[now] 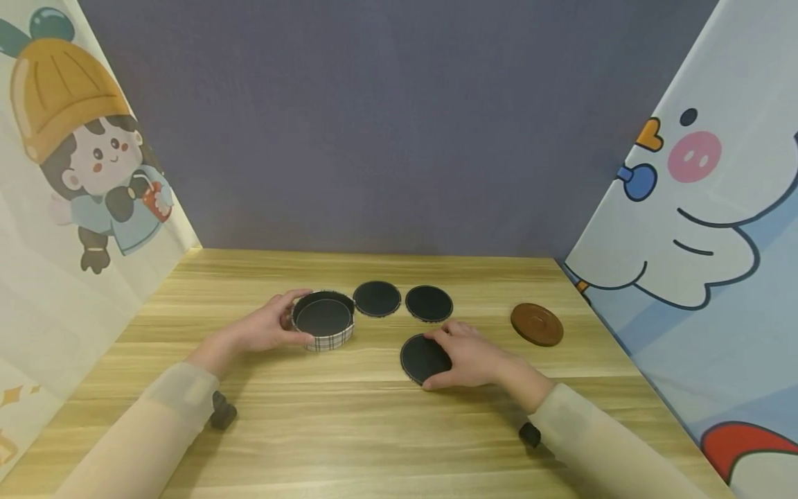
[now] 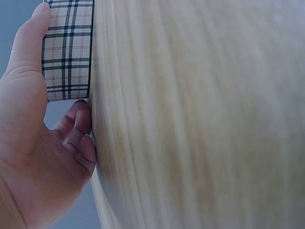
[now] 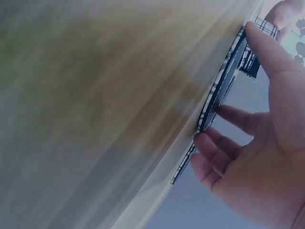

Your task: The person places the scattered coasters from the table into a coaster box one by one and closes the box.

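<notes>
On the left of the table, my left hand point(image 1: 267, 328) grips a round black-lined coaster holder point(image 1: 335, 339) with plaid sides, thumb on the near side and fingers round the far side. The left wrist view shows the thumb lying along its plaid wall point(image 2: 69, 52). Right of it, my right hand point(image 1: 475, 357) holds a round black coaster point(image 1: 418, 357) by its edge, thumb at the near rim and fingers at the far rim. In the right wrist view, this coaster's patterned edge point(image 3: 220, 81) sits at or just over the tabletop; any gap is unclear.
Two more black coasters point(image 1: 377, 299) point(image 1: 429, 303) lie side by side behind the hands. A brown round disc with ringed grooves point(image 1: 537, 324) lies at the right. A grey panel point(image 1: 380, 125) stands behind the wooden table point(image 1: 349, 436), with printed cloths at both sides.
</notes>
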